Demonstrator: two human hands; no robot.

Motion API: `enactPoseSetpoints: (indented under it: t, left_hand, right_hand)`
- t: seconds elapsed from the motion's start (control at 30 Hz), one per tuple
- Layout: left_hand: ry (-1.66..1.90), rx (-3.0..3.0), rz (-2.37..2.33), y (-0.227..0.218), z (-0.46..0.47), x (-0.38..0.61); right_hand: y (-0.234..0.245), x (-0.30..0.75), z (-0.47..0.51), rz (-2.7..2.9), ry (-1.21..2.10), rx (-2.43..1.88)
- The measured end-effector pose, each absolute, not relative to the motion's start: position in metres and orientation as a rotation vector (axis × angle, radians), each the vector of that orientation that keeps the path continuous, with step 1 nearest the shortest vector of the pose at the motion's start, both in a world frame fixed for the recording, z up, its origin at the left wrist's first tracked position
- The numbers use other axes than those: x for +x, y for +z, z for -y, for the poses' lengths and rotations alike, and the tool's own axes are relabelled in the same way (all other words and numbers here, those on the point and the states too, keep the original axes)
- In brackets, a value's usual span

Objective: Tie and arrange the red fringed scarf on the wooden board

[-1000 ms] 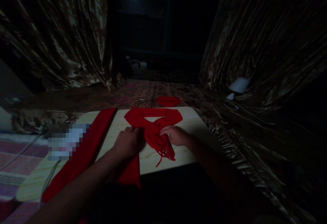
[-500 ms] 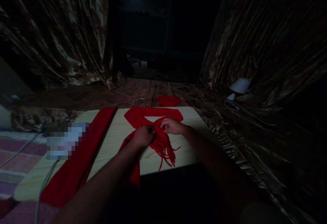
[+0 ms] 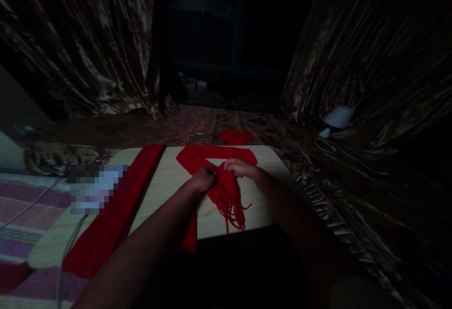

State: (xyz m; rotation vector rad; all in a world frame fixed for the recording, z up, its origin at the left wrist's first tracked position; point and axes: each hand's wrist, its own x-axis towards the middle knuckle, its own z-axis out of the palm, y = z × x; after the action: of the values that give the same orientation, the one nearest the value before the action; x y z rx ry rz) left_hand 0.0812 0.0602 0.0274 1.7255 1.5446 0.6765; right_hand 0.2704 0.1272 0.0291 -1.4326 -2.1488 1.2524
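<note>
A red scarf [image 3: 226, 189] with a fringed end lies looped on a pale wooden board [image 3: 155, 205]. Its far side makes a bent band, and the fringe points toward me. My left hand [image 3: 205, 178] is closed on the scarf's left edge, just above the fringe. On the right edge, a bit farther away, my right hand [image 3: 239, 167] pinches the cloth with bent fingers. Another length of the red fabric hangs over the board's near edge beneath my left forearm. The fingertips of both hands are partly hidden.
A long folded red cloth [image 3: 116, 210] lies along the board's left side, beside a blurred-out item [image 3: 97, 189] and a cable [image 3: 68, 243]. Beyond the board is a small red piece [image 3: 236, 136]. A white lamp [image 3: 339, 117] stands at right, near patterned curtains [image 3: 318, 64].
The view has shifted slightly. My left hand has turned and closed more on the scarf, and the fringed part is spread a little wider between my hands.
</note>
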Motion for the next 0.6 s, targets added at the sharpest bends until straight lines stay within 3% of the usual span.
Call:
enactPoseSetpoints:
  t: [0.2,0.33,0.47,0.6]
  left_hand:
    - [0.758,1.913,-1.751,0.033,-0.055,0.071]
    - [0.818,1.916,-2.257,0.049,-0.062,0.004]
    - [0.641,1.697,-2.696,0.055,-0.064,-0.098]
    - [0.431,1.409,-2.791,0.042,-0.054,-0.18]
  right_hand:
    - [0.017,0.253,-0.107,2.264,0.261,-1.467]
    - [0.002,0.251,-0.091,2.175,0.25,-1.496]
    - [-0.009,0.252,-0.087,2.067,0.274,-1.5]
    - [-0.011,0.25,-0.087,2.045,0.246,-1.489]
